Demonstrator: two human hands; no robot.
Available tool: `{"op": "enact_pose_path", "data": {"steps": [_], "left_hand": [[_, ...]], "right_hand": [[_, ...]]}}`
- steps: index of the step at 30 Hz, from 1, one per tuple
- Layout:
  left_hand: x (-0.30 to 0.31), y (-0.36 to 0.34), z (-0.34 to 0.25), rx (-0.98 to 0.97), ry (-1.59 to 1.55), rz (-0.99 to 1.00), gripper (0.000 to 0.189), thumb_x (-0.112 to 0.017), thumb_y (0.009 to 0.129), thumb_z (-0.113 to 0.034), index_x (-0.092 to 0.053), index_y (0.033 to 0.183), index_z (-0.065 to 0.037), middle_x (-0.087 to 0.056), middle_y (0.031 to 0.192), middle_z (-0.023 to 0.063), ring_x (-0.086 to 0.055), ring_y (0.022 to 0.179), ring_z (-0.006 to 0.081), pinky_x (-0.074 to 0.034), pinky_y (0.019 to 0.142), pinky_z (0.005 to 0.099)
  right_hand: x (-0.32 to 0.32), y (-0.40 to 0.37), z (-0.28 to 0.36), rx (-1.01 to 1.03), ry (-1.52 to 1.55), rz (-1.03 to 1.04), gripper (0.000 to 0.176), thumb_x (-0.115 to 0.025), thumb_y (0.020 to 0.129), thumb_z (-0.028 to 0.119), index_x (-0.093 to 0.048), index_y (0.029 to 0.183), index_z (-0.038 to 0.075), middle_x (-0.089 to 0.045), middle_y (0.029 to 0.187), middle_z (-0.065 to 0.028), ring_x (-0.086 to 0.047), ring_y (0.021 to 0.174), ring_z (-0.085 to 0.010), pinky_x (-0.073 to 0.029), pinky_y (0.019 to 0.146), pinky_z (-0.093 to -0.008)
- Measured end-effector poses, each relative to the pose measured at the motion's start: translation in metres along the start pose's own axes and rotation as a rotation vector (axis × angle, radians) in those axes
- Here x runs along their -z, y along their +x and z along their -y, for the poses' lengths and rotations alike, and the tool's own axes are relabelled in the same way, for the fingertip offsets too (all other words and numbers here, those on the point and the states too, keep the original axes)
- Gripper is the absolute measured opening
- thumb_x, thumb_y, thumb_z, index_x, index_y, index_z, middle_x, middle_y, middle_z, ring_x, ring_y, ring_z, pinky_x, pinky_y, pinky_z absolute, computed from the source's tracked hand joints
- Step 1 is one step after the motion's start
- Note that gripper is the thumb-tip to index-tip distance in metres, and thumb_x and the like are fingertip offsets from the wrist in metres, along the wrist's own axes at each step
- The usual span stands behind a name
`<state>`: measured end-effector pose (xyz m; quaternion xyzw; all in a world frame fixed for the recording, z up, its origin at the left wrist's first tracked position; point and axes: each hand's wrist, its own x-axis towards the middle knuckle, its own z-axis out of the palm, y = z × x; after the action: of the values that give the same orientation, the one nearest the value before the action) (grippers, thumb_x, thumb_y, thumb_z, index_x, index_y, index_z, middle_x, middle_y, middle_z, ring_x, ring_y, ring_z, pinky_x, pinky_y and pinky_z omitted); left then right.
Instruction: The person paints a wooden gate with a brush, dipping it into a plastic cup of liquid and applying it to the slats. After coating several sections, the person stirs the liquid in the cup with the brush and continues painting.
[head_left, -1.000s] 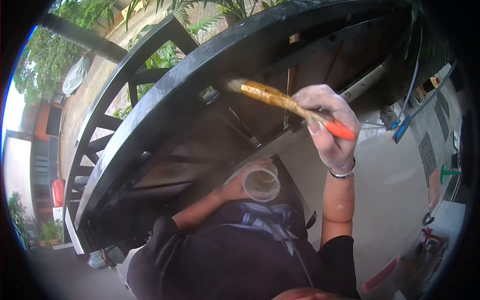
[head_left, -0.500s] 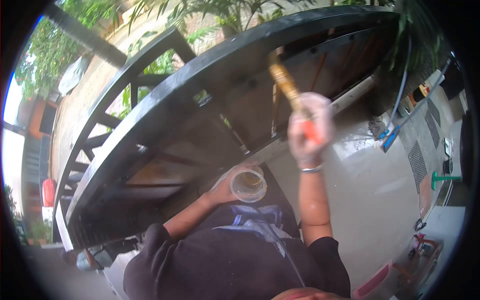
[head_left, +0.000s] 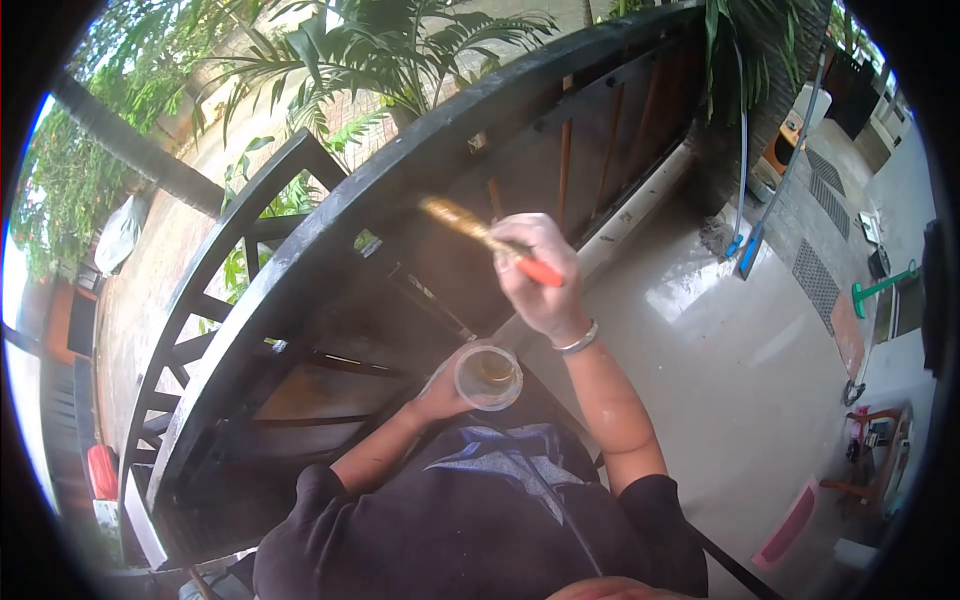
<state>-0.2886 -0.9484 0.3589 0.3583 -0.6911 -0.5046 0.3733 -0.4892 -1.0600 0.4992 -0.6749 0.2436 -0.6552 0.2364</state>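
My right hand (head_left: pixel 540 265) is closed round the handle of a paintbrush (head_left: pixel 457 217), whose orange handle end shows below the fingers. The brush points up and left, its tip in front of the dark panel (head_left: pixel 400 255); whether it touches cannot be made out. Close to my shirt, my left hand (head_left: pixel 447 385) grips a clear plastic cup (head_left: pixel 489 378) from its left side. A little brownish liquid shows inside the cup. Black curved framing (head_left: pixel 335 205) edges the panel, and brown strips show through its narrow gaps.
Leafy plants (head_left: pixel 390 60) stand behind the panel. To the right is a pale shiny floor (head_left: pixel 690 390) with a blue-headed broom (head_left: pixel 750 255), perforated dark mats (head_left: pixel 817 280), a green-handled tool (head_left: pixel 880 288) and a pink object (head_left: pixel 788 525). A red object (head_left: pixel 102 472) stands far left.
My right hand has moved left with the brush, which now tilts further left and lower along the panel. The cup stays in my left hand. The view has shifted slightly.
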Motion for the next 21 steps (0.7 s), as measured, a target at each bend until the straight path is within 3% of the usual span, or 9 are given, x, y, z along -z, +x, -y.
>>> {"op": "enact_pose_path", "data": {"steps": [6, 10, 13, 18, 21], "left_hand": [[-0.005, -0.013, 0.006, -0.003, -0.050, -0.020, 0.082, -0.085, 0.075, -0.027, -0.044, 0.141, -0.002, -0.047, 0.147, 0.0146, -0.047, 0.134, 0.0254, -0.035, 0.113, 0.0407], [-0.005, -0.012, 0.012, -0.015, -0.008, 0.010, 0.081, -0.085, 0.076, -0.026, -0.043, 0.142, -0.002, -0.047, 0.147, 0.0140, -0.048, 0.133, 0.0254, -0.036, 0.112, 0.0405], [-0.003, -0.012, 0.009, 0.026, -0.023, -0.003, 0.080, -0.084, 0.078, -0.026, -0.043, 0.142, -0.002, -0.049, 0.144, 0.0137, -0.049, 0.132, 0.0255, -0.037, 0.111, 0.0405], [0.007, -0.001, 0.007, 0.012, -0.011, -0.053, 0.081, -0.085, 0.076, -0.026, -0.042, 0.141, -0.002, -0.051, 0.140, 0.0137, -0.049, 0.131, 0.0253, -0.037, 0.111, 0.0401], [0.013, 0.002, 0.003, 0.013, 0.088, -0.105, 0.082, -0.085, 0.076, -0.026, -0.042, 0.141, -0.002, -0.052, 0.138, 0.0142, -0.050, 0.130, 0.0259, -0.036, 0.111, 0.0401]], "right_hand": [[0.009, -0.016, -0.021, -0.138, 0.115, -0.256, 0.017, -0.060, 0.086, 0.004, -0.063, 0.102, -0.002, -0.064, 0.102, -0.0143, -0.063, 0.092, -0.0229, -0.051, 0.083, -0.0323], [-0.015, -0.012, -0.003, 0.097, -0.145, -0.045, 0.020, -0.064, 0.082, 0.006, -0.063, 0.101, -0.001, -0.064, 0.099, -0.0154, -0.063, 0.092, -0.0305, -0.052, 0.084, -0.0384], [-0.025, -0.019, 0.010, 0.209, -0.100, 0.084, 0.023, -0.066, 0.078, 0.005, -0.063, 0.100, 0.001, -0.065, 0.099, -0.0152, -0.064, 0.094, -0.0322, -0.051, 0.085, -0.0414], [-0.001, -0.042, 0.033, 0.034, 0.146, 0.095, 0.021, -0.061, 0.076, 0.001, -0.063, 0.097, -0.002, -0.066, 0.092, -0.0177, -0.066, 0.084, -0.0288, -0.053, 0.077, -0.0384], [0.029, -0.056, 0.056, -0.192, 0.079, 0.143, 0.016, -0.061, 0.078, 0.001, -0.064, 0.093, -0.002, -0.066, 0.087, -0.0155, -0.065, 0.081, -0.0274, -0.052, 0.074, -0.0366]]}}
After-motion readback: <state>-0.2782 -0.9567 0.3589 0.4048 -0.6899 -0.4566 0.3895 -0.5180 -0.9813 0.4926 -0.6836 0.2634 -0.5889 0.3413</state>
